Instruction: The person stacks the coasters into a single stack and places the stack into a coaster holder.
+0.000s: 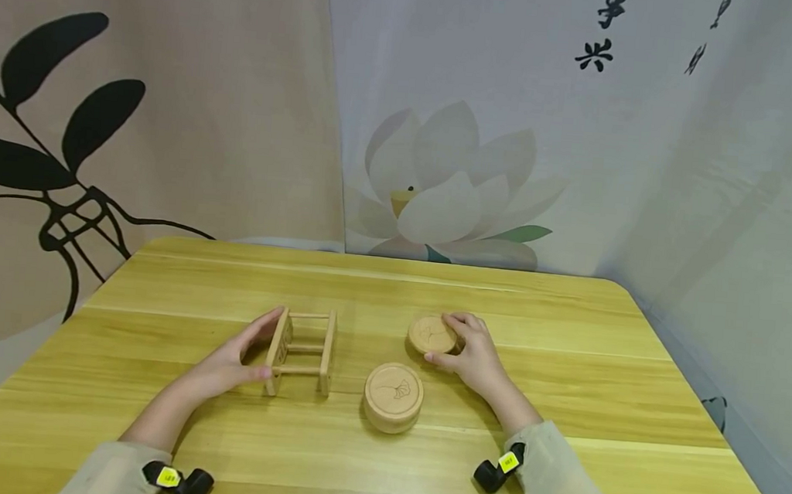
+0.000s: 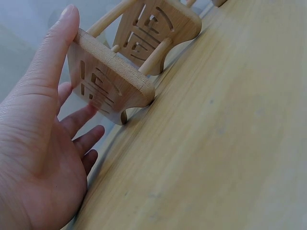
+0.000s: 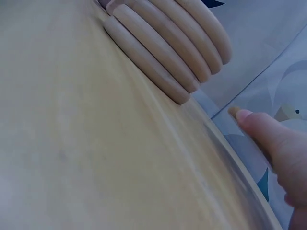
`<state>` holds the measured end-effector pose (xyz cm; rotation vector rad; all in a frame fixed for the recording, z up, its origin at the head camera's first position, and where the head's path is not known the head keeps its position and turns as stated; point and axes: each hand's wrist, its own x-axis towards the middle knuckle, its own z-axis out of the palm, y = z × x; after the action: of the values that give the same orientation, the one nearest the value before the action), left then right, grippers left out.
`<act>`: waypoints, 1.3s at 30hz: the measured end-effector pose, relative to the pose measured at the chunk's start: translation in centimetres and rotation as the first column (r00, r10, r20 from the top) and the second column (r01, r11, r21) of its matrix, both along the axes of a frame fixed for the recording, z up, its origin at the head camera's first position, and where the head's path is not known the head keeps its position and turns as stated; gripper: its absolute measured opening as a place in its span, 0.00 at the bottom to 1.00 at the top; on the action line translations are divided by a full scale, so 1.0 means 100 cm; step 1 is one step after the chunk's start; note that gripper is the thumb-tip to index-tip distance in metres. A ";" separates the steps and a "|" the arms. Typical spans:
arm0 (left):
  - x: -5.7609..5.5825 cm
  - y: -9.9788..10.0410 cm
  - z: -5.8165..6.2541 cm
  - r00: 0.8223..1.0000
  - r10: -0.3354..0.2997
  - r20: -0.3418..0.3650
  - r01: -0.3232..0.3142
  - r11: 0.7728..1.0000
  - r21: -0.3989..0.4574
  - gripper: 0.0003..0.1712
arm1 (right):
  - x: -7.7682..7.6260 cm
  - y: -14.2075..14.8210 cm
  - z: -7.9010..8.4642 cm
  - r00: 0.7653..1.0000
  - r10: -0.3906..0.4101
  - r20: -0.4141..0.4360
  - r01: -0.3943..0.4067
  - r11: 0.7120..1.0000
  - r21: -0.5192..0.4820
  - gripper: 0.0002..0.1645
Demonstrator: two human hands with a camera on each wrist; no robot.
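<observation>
At far left, a black-leaved printed plant (image 1: 98, 123) is climbing a beige cloth backdrop (image 1: 239, 111). Below it, a person's left hand (image 1: 226, 369) is reaching from a pale beige sleeve (image 1: 109, 472) and holding a light-wood rack (image 1: 305, 348) made of two slotted panels joined by round rods — thumb and fingers are spanning the left panel, the lower fingers spread apart. The rack is standing upright on a yellow wood-grain table (image 1: 268, 454). Near its right side, a stack of round, pale wooden coasters (image 1: 393, 398) is sitting on the table, its top showing an engraved fan-shaped leaf. Slightly farther back and right, the right hand (image 1: 476, 359) is pinching a single round, pale wooden coaster (image 1: 431, 333), thumb and fingers clamped on its rim — whether it is touching the table, I cannot tell.
</observation>
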<state>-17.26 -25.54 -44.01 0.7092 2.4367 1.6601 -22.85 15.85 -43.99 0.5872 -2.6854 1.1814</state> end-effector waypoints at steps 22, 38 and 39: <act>-0.001 -0.001 -0.001 1.000 -0.008 -0.002 0.008 1.000 0.018 0.52 | 0.022 -0.003 0.017 0.994 0.052 -0.098 -0.054 0.998 -0.013 0.49; 0.001 0.001 0.001 1.000 0.005 -0.011 -0.005 1.000 -0.014 0.52 | 0.048 -0.011 0.027 0.978 0.143 -0.154 -0.149 0.988 -0.030 0.49; 0.001 0.001 0.001 1.000 0.005 -0.012 -0.005 1.000 -0.015 0.52 | 0.049 -0.011 0.027 0.977 0.150 -0.154 -0.157 0.987 -0.032 0.49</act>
<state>-17.20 -25.45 -43.88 0.7137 2.4583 1.6429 -17.93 14.70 -41.30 0.8548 -2.5190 1.1768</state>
